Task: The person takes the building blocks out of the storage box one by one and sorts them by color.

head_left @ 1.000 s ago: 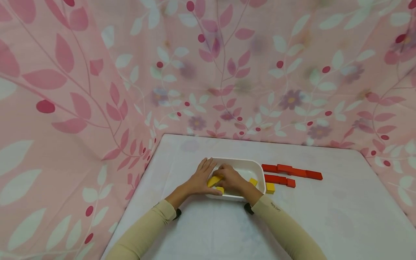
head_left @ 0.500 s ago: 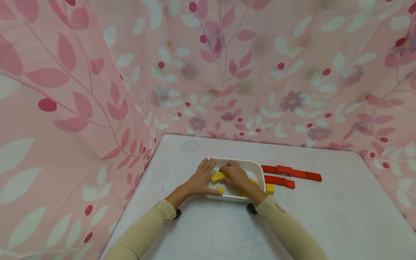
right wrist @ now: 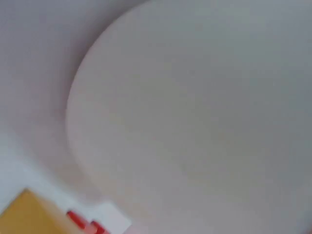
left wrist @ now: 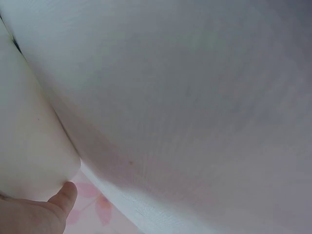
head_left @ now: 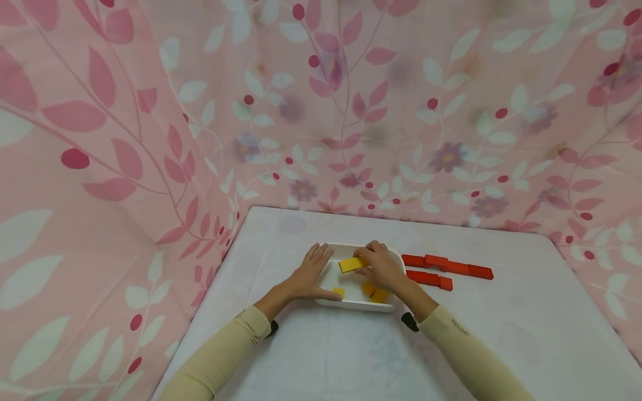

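Observation:
A white tray [head_left: 353, 305] lies on the table, with my left hand [head_left: 306, 281] at its left end. That hand's fingers are spread and straight along the far left rim, and its thumb rests at the near rim. In the left wrist view, part of the left hand [left wrist: 58, 209] touches the tray's pale wall [left wrist: 34, 122]. My right hand [head_left: 383, 270] pinches a long yellow block [head_left: 353, 264] above the tray. Inside the tray are a small yellow block [head_left: 339, 293] near the left thumb and more yellow blocks [head_left: 379, 296] below the right hand.
Right of the tray, red blocks form two rows, a longer far row [head_left: 456, 267] and a shorter near row [head_left: 426, 278]. A blurred yellow block [right wrist: 29, 214] shows in the right wrist view. Pink patterned cloth [head_left: 351, 139] stands behind the white table [head_left: 501, 334].
My right hand has lifted the long yellow block from the tray's left part and carried it right. It now covers the yellow block outside the tray. My left hand has stayed in place.

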### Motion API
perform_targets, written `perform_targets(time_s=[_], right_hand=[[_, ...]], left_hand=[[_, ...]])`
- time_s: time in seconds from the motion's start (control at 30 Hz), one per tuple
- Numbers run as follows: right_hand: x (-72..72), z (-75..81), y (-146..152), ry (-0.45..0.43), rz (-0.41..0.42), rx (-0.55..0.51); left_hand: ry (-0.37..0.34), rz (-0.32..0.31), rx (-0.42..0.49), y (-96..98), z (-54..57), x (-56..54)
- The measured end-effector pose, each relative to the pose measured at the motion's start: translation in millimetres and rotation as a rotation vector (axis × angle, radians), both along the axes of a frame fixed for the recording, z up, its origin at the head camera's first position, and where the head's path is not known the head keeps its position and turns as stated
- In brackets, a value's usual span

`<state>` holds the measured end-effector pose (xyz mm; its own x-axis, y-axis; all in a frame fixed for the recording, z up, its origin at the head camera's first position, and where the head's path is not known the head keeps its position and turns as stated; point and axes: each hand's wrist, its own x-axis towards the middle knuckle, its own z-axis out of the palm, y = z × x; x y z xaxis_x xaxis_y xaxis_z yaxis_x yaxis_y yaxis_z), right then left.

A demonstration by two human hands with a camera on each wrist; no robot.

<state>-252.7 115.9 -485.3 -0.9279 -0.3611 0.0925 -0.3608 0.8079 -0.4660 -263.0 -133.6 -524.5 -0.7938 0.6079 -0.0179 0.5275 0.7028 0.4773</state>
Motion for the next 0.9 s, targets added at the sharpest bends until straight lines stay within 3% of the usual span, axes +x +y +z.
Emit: perform_targets(time_s=[0.33,0.57,0.9], right_hand=[[23.0,15.7,33.4,0.051,-0.064,-0.093],[43.8,13.3,86.6,0.085,-0.164,-0.065],[56.7,2.7,141.8,0.057,-0.266,0.035]], left_hand=[[-0.005,0.019,0.006,-0.4,-0.5,-0.5],[0.005,-0.01,0.022,4.0,-4.8,4.5],[0.01,0.007,-0.006,1.2,2.9,1.1]])
